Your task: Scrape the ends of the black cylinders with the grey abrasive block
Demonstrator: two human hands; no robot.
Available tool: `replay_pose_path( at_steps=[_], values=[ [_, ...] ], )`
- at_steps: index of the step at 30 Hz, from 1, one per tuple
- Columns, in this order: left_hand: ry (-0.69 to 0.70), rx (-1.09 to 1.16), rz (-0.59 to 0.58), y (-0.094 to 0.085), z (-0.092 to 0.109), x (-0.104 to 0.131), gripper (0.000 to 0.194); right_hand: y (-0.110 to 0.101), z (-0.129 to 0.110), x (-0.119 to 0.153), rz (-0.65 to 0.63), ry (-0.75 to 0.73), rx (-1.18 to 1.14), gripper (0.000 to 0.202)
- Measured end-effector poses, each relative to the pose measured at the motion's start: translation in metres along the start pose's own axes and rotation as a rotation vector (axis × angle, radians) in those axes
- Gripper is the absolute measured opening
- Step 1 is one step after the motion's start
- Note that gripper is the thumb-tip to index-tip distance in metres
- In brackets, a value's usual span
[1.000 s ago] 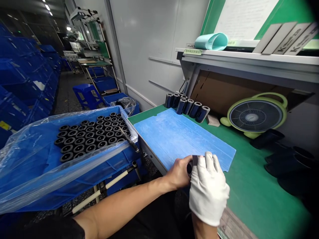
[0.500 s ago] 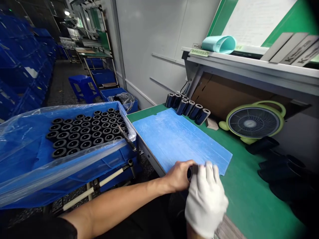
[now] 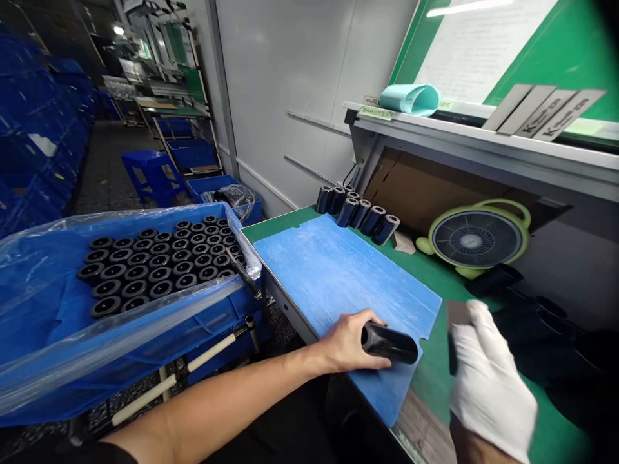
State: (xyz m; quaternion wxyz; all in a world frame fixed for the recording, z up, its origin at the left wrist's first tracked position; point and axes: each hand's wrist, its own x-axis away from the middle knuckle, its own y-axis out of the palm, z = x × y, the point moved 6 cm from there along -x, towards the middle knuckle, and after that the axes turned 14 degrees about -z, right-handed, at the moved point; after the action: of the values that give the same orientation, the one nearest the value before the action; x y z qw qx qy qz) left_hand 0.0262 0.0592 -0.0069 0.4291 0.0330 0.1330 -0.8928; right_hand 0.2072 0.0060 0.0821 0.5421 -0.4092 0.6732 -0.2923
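Note:
My bare left hand (image 3: pixel 345 341) is closed around one end of a glossy black tube (image 3: pixel 394 345), which lies sideways over the near part of a blue mat (image 3: pixel 333 270). The tube's open end faces left, toward my palm. To the right of it, my white-gloved right hand (image 3: pixel 491 380) grips a thin dark rectangular block (image 3: pixel 457 316), held apart from the tube above the green tabletop (image 3: pixel 430 380). The lower part of the block is dark and partly behind my fingers.
A plastic-lined blue bin (image 3: pixel 203 309) at left holds many upright black tubes (image 3: pixel 159 258). Several dark tubes (image 3: pixel 372 219) stand at the mat's far edge, beside a small pale block (image 3: pixel 403 242). A green-rimmed fan (image 3: pixel 476 238) sits under the shelf (image 3: pixel 483 145); more dark tubes (image 3: pixel 546 328) are at right.
My right hand has moved right, away from the tube, with the block in it. The tube in my left hand is now uncovered. The view has shifted slightly.

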Motion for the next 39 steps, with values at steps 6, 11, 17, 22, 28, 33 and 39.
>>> replay_pose_path(
  at_steps=[6, 11, 17, 22, 28, 33, 39],
  values=[
    [-0.013, -0.029, -0.024, 0.001, -0.001, 0.002, 0.06, 0.004, 0.01, 0.081, -0.087, 0.081, 0.069, 0.057],
    [0.019, -0.063, -0.03, 0.005, 0.002, 0.002, 0.045, 0.035, -0.053, 0.073, -0.07, -0.133, 0.031, 0.043],
    [-0.009, -0.084, -0.011, 0.005, 0.004, 0.0, 0.04, 0.047, -0.082, 0.053, -0.022, -0.244, 0.172, 0.041],
    [-0.035, -0.098, 0.002, 0.004, 0.001, -0.003, 0.028, 0.047, -0.078, 0.045, -0.045, -0.134, 0.197, 0.04],
    [-0.046, -0.074, -0.014, 0.006, -0.001, -0.002, 0.036, 0.049, -0.077, 0.046, -0.081, -0.185, 0.211, 0.046],
    [-0.015, -0.076, -0.009, 0.006, 0.002, -0.002, 0.034, 0.047, -0.084, 0.055, -0.092, -0.193, 0.216, 0.042],
    [-0.035, -0.068, 0.003, 0.004, -0.003, -0.005, 0.035, 0.05, -0.064, 0.01, -0.135, -0.109, 0.064, 0.041]
  ],
)
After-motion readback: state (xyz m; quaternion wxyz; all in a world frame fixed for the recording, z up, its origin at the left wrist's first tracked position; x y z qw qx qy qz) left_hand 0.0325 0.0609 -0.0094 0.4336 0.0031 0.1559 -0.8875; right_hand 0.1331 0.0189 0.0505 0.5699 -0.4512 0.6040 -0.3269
